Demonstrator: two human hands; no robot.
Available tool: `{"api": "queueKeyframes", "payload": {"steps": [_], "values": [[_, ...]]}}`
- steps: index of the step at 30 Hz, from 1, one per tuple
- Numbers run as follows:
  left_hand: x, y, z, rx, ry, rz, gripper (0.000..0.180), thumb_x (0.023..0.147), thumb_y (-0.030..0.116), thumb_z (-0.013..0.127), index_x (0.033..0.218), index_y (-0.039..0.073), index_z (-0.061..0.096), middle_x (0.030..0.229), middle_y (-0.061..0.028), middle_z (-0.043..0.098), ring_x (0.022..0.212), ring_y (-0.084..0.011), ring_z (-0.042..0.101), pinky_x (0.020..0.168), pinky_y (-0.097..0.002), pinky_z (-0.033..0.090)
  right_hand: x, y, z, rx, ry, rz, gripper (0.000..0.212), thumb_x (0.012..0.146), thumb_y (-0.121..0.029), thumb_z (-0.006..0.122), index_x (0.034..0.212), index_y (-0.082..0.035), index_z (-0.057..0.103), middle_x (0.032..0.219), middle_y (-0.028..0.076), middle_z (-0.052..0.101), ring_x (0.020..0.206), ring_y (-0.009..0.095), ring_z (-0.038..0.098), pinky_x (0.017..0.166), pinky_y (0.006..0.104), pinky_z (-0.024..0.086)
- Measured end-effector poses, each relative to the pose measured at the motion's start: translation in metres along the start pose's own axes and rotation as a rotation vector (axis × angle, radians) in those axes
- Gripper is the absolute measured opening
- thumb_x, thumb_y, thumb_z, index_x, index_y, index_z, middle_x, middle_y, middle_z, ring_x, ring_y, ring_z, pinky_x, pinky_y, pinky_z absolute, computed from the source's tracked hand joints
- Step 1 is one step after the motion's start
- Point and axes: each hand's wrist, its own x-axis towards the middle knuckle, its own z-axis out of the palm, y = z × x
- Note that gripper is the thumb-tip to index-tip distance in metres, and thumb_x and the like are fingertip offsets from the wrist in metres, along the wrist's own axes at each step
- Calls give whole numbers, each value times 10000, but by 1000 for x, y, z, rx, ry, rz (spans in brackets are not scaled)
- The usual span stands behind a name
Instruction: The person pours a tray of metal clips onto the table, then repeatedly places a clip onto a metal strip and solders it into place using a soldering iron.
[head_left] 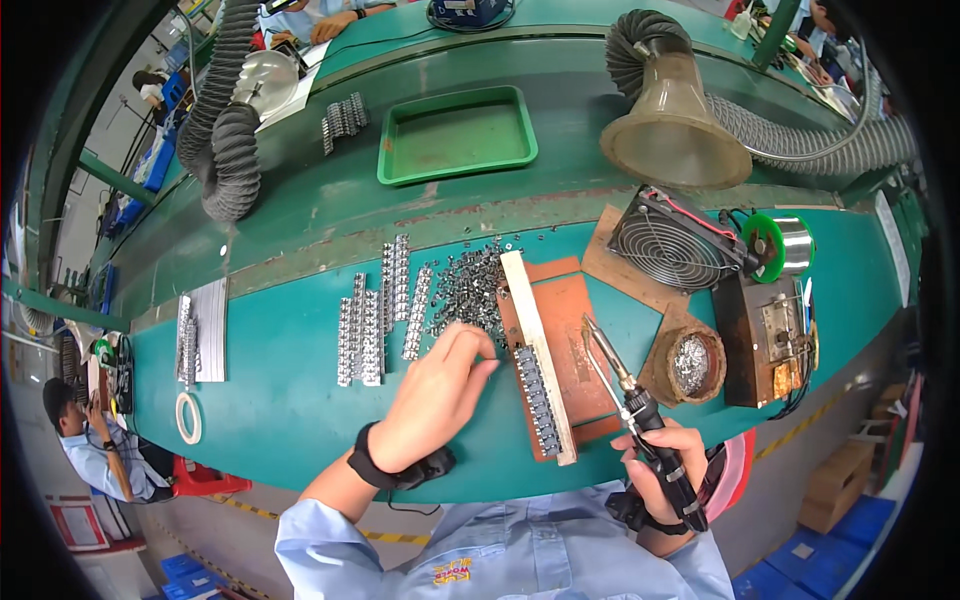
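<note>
My right hand point(668, 470) grips the black handle of a soldering iron point(640, 405) with a thin feed tube alongside; its metal tip points up and left over a reddish-brown board point(575, 335). Along the left side of that board runs a pale wooden strip point(535, 350), with a row of small dark components point(537, 400) beside it. My left hand point(440, 395) is closed, fingers curled together, just left of the strip at the near edge of a heap of small metal parts point(470, 290). Whatever its fingertips hold, if anything, is hidden.
Strips of silvery parts point(362, 330) lie left of the heap. A green tray point(457, 175) sits farther back. To the right are a fan point(670, 240), solder spool point(778, 248), round pot point(690, 365) and control box point(765, 340). A fume funnel point(675, 140) hangs above. Co-workers sit around.
</note>
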Motion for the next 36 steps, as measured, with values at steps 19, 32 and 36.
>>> {"api": "queueKeyframes", "payload": {"steps": [19, 32, 36], "values": [[-12, -19, 21, -1504, -171, -806, 152, 881, 84, 521, 1013, 20, 561, 951, -92, 612, 846, -146, 595, 781, -267, 478, 21, 28, 24, 130, 90, 143, 307, 748, 23, 614, 1020, -5, 473, 866, 185, 588, 742, 223, 637, 626, 292, 500], [-7, -20, 30, -1389, -114, -808, 109, 866, 54, 535, 974, 39, 523, 885, -26, 565, 768, -128, 572, 719, -246, 456, 21, 31, 21, 127, 93, 116, 314, 734, 19, 624, 1009, -7, 475, 786, 186, 615, 725, 216, 634, 632, 304, 496], [-5, -20, 30, -1379, -129, -837, 106, 864, 47, 534, 967, 42, 511, 876, -18, 548, 749, -117, 554, 705, -248, 456, 22, 32, 22, 120, 97, 119, 319, 722, 18, 630, 1001, -10, 477, 748, 180, 630, 699, 210, 625, 635, 310, 488]]}}
